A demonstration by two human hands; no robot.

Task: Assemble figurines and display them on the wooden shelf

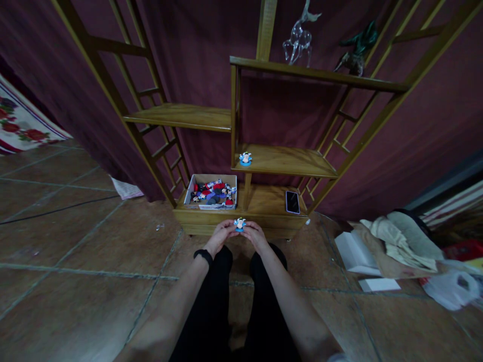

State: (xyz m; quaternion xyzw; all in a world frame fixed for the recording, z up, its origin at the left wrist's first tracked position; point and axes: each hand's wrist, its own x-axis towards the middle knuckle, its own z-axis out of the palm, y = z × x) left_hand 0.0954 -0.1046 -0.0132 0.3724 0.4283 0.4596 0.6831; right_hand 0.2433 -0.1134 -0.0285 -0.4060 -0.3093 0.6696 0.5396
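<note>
Between my two hands is a small blue-and-white toy figurine [240, 224] on a round blue base, held upright in front of the shelf's lower edge. My left hand [221, 235] grips its left side with the fingertips, and my right hand [256, 235] pinches the right side. A similar blue figurine [245, 159] stands on the middle shelf board [287, 160], near its left front corner. Below and to the left, an open cardboard box [196, 204] on the bottom board holds several small figurines in red, black, white and purple.
A phone [292, 202] lies on the bottom board at the right. A clear glass deer [300, 37] and a dark green ornament [358, 48] stand on the upper board [320, 74]. On the floor to the right are a white box [356, 253], cloth [400, 244] and a plastic bag [453, 286].
</note>
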